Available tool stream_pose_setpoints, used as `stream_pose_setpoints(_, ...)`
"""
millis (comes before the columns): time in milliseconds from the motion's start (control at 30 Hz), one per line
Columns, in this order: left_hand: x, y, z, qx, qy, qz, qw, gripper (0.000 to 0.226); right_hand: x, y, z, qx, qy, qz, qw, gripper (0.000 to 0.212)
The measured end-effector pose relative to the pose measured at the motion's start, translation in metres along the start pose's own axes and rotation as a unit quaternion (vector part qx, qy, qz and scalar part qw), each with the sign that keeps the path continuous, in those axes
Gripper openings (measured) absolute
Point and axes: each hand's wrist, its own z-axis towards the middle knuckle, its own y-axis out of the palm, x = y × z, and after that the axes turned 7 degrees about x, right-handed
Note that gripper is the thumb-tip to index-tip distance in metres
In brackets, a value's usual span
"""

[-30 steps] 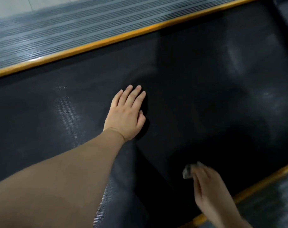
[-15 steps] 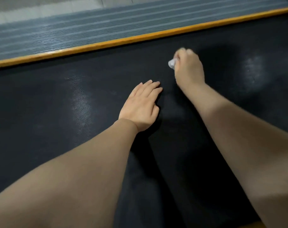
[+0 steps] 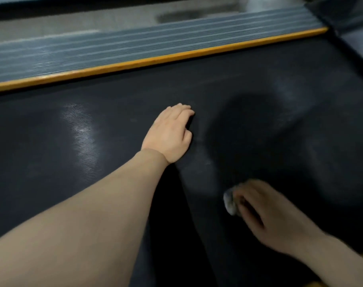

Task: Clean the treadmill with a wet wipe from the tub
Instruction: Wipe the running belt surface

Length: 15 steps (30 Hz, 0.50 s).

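The right hand [image 3: 273,216] curls its blurred fingers around a small crumpled wet wipe [image 3: 230,201], whitish-grey and bunched, pressed on the treadmill belt [image 3: 259,90] near its close edge, while the left hand [image 3: 169,133] rests flat on the belt with fingers straight. The belt is dark, finely textured and streaked with pale sheen, bordered by an orange strip [image 3: 155,59] and a ribbed grey side rail [image 3: 135,44], with grey floor [image 3: 93,19] beyond; no writing is readable.
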Motion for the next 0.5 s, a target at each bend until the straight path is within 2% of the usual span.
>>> stream_pose_setpoints(133,0.002,0.000,-0.006,0.008,-0.002,0.008,1.000,0.048,-0.008,-0.006,-0.060,-0.064,-0.044,0.014,0.997,0.017)
stream_pose_setpoints(233,0.003,0.003,-0.007,0.011,-0.009,0.003,1.000,0.046,-0.003,-0.009,-0.054,-0.076,-0.099,-0.011,0.992,0.011)
stream_pose_setpoints(300,0.004,0.004,-0.006,0.011,-0.010,0.004,1.000,0.046,0.008,-0.006,-0.019,-0.043,-0.143,-0.016,0.989,0.013)
stream_pose_setpoints(367,0.004,0.001,-0.007,0.010,-0.017,-0.017,1.000,0.046,0.029,0.001,0.041,0.025,-0.134,-0.018,0.991,0.013)
stream_pose_setpoints(433,0.002,-0.002,-0.014,0.034,-0.058,-0.036,0.997,0.047,0.050,0.005,0.114,0.119,-0.070,-0.034,0.990,0.012)
stream_pose_setpoints(500,0.001,-0.004,-0.025,0.083,-0.131,0.035,0.987,0.047,0.061,0.007,0.181,0.179,0.016,-0.046,0.983,0.018)
